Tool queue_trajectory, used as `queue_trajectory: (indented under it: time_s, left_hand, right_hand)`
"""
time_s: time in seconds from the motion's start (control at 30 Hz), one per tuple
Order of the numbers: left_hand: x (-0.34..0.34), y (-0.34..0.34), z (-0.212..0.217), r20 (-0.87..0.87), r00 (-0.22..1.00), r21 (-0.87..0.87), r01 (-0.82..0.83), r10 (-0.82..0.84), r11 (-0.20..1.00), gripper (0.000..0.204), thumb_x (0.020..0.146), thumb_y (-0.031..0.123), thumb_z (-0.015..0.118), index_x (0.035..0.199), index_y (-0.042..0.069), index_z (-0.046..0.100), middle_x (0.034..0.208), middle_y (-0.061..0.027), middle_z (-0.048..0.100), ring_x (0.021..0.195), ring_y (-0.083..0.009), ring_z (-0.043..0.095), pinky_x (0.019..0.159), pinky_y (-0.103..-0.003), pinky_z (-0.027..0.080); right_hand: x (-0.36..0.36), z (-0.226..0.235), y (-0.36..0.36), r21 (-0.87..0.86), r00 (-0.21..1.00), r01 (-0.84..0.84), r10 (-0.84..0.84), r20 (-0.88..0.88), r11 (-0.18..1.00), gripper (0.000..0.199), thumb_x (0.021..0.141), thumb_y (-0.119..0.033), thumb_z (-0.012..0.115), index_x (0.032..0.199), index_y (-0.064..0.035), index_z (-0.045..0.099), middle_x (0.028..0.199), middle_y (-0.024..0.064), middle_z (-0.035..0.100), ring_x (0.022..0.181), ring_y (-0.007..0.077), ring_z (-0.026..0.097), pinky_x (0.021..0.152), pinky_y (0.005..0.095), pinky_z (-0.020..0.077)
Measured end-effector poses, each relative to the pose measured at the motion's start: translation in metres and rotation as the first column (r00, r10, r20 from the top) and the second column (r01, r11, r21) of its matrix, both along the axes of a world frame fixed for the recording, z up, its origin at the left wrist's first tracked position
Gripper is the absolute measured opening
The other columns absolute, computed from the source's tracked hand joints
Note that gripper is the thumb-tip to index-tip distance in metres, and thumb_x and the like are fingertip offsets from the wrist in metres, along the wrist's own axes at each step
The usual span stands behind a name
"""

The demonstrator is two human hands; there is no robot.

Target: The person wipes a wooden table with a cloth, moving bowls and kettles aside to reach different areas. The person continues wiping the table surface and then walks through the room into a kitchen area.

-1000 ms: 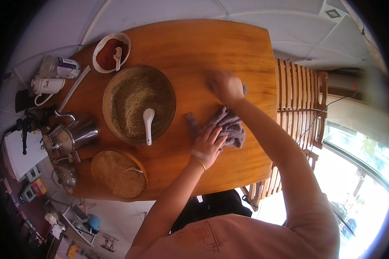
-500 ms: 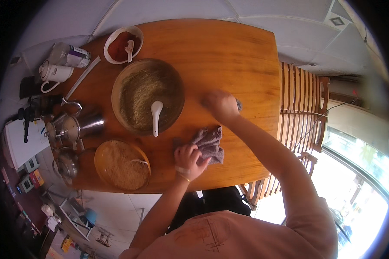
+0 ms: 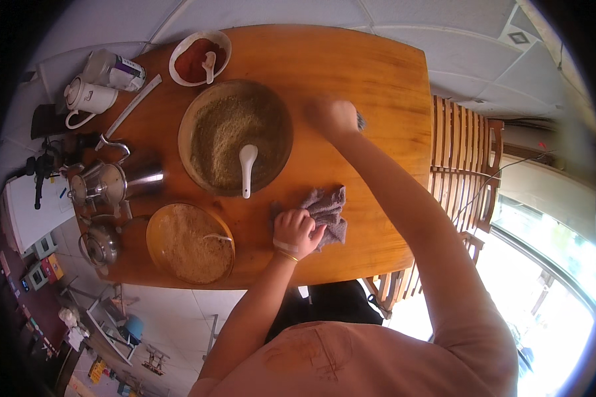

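Note:
My left hand (image 3: 295, 233) rests on the table with bent fingers over a crumpled purple-grey cloth (image 3: 328, 215); folds of it stick out beside the thumb. Farther off, my right hand (image 3: 336, 120) is closed and smeared by motion, low over the wooden table (image 3: 384, 86). A bit of dark grey cloth (image 3: 361, 122) pokes out at its right side; the rest is hidden by the hand. Left of my right hand stands a large bowl of greenish-brown powder (image 3: 222, 142), with a white spoon (image 3: 247, 169) in it.
A white bowl of red powder (image 3: 191, 63) is at the far left. Nearer is a yellow bowl of pale crumbs (image 3: 187, 245). Metal pots (image 3: 116, 182), a glass teapot (image 3: 100, 248), a white lidded mug (image 3: 91, 98) and a jar (image 3: 116, 71) line the left. A slatted bench (image 3: 458, 139) adjoins the right edge.
My right hand has moved farther away across the table with the dark grey cloth. My left hand stays at the purple-grey cloth. The whole view has shifted slightly.

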State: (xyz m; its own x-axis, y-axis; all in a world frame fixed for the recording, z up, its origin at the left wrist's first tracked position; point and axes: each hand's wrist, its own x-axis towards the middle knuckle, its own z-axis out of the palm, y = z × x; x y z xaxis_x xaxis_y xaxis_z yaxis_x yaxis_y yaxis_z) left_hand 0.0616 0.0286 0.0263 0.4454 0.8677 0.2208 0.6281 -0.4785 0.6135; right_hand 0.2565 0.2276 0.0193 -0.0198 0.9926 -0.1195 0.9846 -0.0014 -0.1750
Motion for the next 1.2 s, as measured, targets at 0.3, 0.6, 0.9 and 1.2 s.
queue_trajectory:
  time_s: [0.3,0.6,0.9,1.2]
  left_hand:
    - [0.000,0.001,0.001,0.002,0.999,-0.003,0.033,-0.033,0.999,0.032,0.073,0.029,0.079,0.071,0.014,0.051,0.086,-0.0041,0.057,0.084,-0.0277,0.057,0.077,-0.045,0.042]
    - [0.004,0.002,0.000,0.008,0.999,0.055,0.032,-0.032,0.998,0.036,0.074,0.027,0.079,0.069,0.017,0.045,0.082,-0.0017,0.054,0.082,-0.0272,0.056,0.072,-0.044,0.040]
    - [0.004,0.002,0.000,0.024,0.998,0.073,0.050,-0.052,0.996,0.035,0.074,0.026,0.078,0.069,0.016,0.045,0.081,-0.0024,0.055,0.081,-0.0278,0.056,0.070,-0.044,0.041]
    - [-0.007,-0.010,-0.004,-0.033,0.996,0.069,0.090,-0.088,0.994,0.029,0.075,0.022,0.075,0.068,0.015,0.047,0.083,-0.0068,0.057,0.080,-0.0323,0.057,0.066,-0.047,0.044]
  right_hand:
    - [0.060,0.020,-0.128,0.050,0.943,0.308,-0.298,-0.148,0.950,0.013,0.082,-0.023,0.071,0.082,-0.0098,0.070,0.087,0.0068,0.067,0.086,0.0294,0.065,0.072,0.0418,0.0541]
    - [0.048,0.012,-0.117,0.131,0.892,0.441,-0.417,-0.175,0.888,0.017,0.082,-0.022,0.069,0.075,-0.0075,0.067,0.088,0.0097,0.067,0.087,0.0314,0.065,0.074,0.0433,0.0539]
    - [0.040,0.020,-0.111,-0.021,0.846,0.526,-0.525,-0.095,0.850,0.020,0.088,-0.026,0.064,0.079,-0.0084,0.070,0.087,0.0141,0.070,0.082,0.0333,0.069,0.070,0.0450,0.0552]
    - [0.005,-0.004,-0.186,0.052,0.954,0.265,-0.254,-0.158,0.963,0.011,0.082,-0.023,0.064,0.079,-0.0132,0.069,0.086,0.0079,0.065,0.088,0.0290,0.064,0.073,0.0394,0.0532]
